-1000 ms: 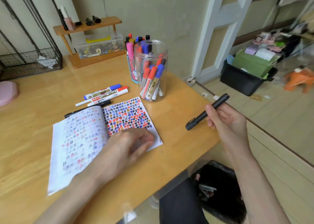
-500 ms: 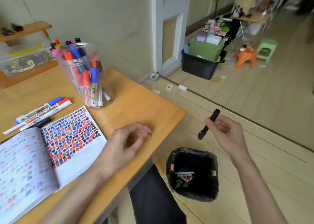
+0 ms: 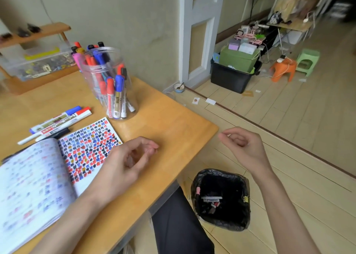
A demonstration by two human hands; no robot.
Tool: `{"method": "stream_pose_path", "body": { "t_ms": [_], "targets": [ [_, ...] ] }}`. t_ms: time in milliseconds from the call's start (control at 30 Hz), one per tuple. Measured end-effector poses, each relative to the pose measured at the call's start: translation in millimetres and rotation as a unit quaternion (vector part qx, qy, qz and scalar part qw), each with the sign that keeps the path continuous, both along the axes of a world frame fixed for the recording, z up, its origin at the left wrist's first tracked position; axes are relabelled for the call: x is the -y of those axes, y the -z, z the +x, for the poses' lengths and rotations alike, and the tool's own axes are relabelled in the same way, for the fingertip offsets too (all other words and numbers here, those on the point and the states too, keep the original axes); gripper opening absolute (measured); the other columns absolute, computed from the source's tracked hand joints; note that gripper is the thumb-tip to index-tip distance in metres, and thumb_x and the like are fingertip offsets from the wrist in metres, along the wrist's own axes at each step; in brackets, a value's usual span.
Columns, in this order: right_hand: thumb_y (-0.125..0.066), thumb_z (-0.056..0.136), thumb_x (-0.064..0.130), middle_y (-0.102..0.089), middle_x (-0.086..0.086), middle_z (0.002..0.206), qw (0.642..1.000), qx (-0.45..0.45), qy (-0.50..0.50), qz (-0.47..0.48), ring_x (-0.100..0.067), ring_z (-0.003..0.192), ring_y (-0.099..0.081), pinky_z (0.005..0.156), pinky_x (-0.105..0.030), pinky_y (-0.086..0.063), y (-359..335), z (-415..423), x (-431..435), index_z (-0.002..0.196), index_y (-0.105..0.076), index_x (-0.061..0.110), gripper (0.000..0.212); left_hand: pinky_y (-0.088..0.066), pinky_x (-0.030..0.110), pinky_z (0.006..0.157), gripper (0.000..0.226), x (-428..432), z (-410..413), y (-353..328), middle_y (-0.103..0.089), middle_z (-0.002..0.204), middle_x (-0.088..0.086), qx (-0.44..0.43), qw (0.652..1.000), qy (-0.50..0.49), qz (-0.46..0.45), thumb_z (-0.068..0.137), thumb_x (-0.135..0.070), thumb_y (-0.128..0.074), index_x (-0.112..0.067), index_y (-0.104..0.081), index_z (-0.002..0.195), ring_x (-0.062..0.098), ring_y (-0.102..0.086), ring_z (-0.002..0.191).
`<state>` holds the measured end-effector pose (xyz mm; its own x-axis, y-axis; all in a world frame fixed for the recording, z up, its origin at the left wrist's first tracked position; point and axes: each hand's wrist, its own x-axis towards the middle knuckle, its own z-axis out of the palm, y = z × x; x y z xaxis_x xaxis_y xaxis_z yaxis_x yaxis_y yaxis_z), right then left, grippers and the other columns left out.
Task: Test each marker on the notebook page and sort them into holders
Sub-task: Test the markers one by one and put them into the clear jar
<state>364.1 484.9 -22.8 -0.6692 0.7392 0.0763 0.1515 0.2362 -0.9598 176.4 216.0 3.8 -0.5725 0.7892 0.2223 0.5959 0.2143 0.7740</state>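
**Desk:** What's on the feed, L to R?

**Op:** Far left I've got the notebook (image 3: 44, 178), open flat on the table (image 3: 173, 122). Its right pg is packed w/ red, blue & black test marks. Just above it the loose markers (image 3: 61, 118) lie side by side, long axis running lower-left to upper-right. Their blue & red caps are at the upper-right end, twd the jar. A black one sits against the notebook's top edge on the same slant.

**Desk:** Holders?

**Op:** I can make out one clear jar (image 3: 109, 87), just past the notebook's far right corner. The markers in it stand nr upright w/ a slight lean, caps up. More caps poke up behind it, but I can't tell what holds those.

**Desk:** Hands?

**Op:** The left hand (image 3: 123, 165) is just right of the marked pg, over the wood, w/ the forearm crossing the pg's lower corner. Its fingers are loosely curled w/ nothing in them. The right hand (image 3: 244, 147) is off the table past its corner, in the air above the bin (image 3: 219, 171). Its fingers are loosely curled too, thumb nr the index tip, also empty.

**Desk:** In the bin?

**Op:** It has a black liner and stands on the floor beside the person's dark trouser leg (image 3: 177, 224). A pale marker-like stick (image 3: 212, 197) lies inside, long axis approx left-right. The rest is too dark to call.

**Desk:** Bkgd, right side?

**Op:** By the door frame there's a black crate (image 3: 229, 78) w/ a green box (image 3: 237, 59) in it. Then an orange stool (image 3: 283, 68), and a green stool (image 3: 307, 60) beyond that.
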Motion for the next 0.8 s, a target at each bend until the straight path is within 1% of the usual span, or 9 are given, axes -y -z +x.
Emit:
{"method": "stream_pose_path", "body": {
  "t_ms": [67,100,167,300,433,500,567,700,800],
  "targets": [
    [-0.080,0.090,0.026,-0.073,-0.009,0.082,0.999,-0.026,-0.026,0.003,-0.030,0.083,-0.068,0.078,-0.022,-0.055,-16.3,-14.6,13.8,0.094,-0.079,0.024,0.004,-0.058,0.035,0.079,0.013,14.6,-7.1,-1.7,-0.076,0.103,-0.009,-0.002,1.000,-0.012,0.005,0.101,-0.024,-0.064,-0.029,-0.074,0.107,0.018,-0.072,0.085],
    [-0.079,0.091,0.024,-0.074,-0.008,0.084,0.999,-0.036,-0.041,0.003,-0.029,0.087,-0.070,0.079,-0.024,-0.057,-23.5,-22.8,20.9,0.095,-0.079,0.021,0.005,-0.056,0.027,0.081,0.012,22.7,-9.9,-3.1,-0.076,0.104,-0.010,-0.007,1.000,-0.020,0.009,0.101,-0.024,-0.064,-0.029,-0.074,0.107,0.015,-0.073,0.090],
    [-0.079,0.091,0.021,-0.076,-0.006,0.088,0.996,-0.041,-0.076,0.009,-0.026,0.089,-0.072,0.082,-0.029,-0.059,-35.1,-40.6,35.6,0.098,-0.078,0.018,0.008,-0.051,0.021,0.081,0.011,40.1,-16.6,-5.3,-0.076,0.105,-0.012,-0.030,0.998,-0.045,0.013,0.103,-0.027,-0.064,-0.030,-0.073,0.105,0.012,-0.073,0.097],
    [-0.080,0.089,0.017,-0.077,-0.001,0.088,0.985,-0.043,-0.162,0.027,-0.018,0.085,-0.073,0.076,-0.023,-0.059,-48.2,-86.7,74.2,0.099,-0.077,0.015,0.010,-0.051,0.022,0.076,0.012,80.5,-29.9,-2.8,-0.075,0.100,-0.013,-0.015,0.992,-0.121,0.018,0.100,-0.025,-0.062,-0.028,-0.073,0.101,0.010,-0.070,0.089],
    [-0.081,0.088,0.013,-0.077,-0.002,0.085,0.966,-0.050,-0.252,0.037,-0.021,0.081,-0.073,0.071,-0.022,-0.056,-49.5,-147.2,123.9,0.096,-0.076,0.012,0.010,-0.049,0.022,0.067,0.014,113.7,-41.3,7.4,-0.076,0.096,-0.012,0.012,0.981,-0.190,0.040,0.101,-0.015,-0.066,-0.026,-0.074,0.101,0.006,-0.064,0.072],
    [-0.081,0.088,0.013,-0.077,-0.005,0.092,0.952,-0.050,-0.297,0.050,-0.022,0.085,-0.074,0.074,-0.024,-0.057,-47.1,-180.0,146.6,0.100,-0.076,0.010,0.013,-0.049,0.025,0.065,0.014,120.2,-47.5,10.1,-0.076,0.091,-0.015,0.027,0.974,-0.219,0.057,0.101,-0.016,-0.066,-0.026,-0.075,0.103,0.007,-0.063,0.070],
    [-0.079,0.090,0.013,-0.075,-0.005,0.102,0.938,-0.029,-0.337,0.072,-0.018,0.090,-0.073,0.076,-0.023,-0.056,-44.6,-213.9,166.9,0.107,-0.074,0.009,0.017,-0.042,0.020,0.059,0.015,122.0,-52.1,12.8,-0.073,0.081,-0.016,0.030,0.969,-0.235,0.065,0.102,-0.015,-0.065,-0.026,-0.075,0.103,0.004,-0.055,0.061],
    [-0.075,0.091,0.024,-0.074,0.011,0.108,0.905,0.005,-0.365,0.220,-0.004,0.096,-0.070,0.076,-0.024,-0.055,-34.9,-279.3,198.9,0.112,-0.073,0.023,0.021,-0.048,0.037,0.063,0.015,122.0,-58.1,19.8,-0.072,0.079,0.000,0.038,0.963,-0.255,0.081,0.102,-0.019,-0.063,-0.030,-0.074,0.102,0.021,-0.058,0.063],
    [-0.074,0.091,0.026,-0.074,0.012,0.109,0.879,0.017,-0.342,0.332,-0.009,0.105,-0.065,0.089,-0.033,-0.053,-29.6,-311.4,217.6,0.111,-0.074,0.027,0.020,-0.044,0.028,0.059,0.017,121.3,-56.8,20.3,-0.071,0.076,0.002,0.043,0.960,-0.261,0.091,0.101,-0.014,-0.063,-0.029,-0.073,0.100,0.016,-0.054,0.060]
  ]
}}
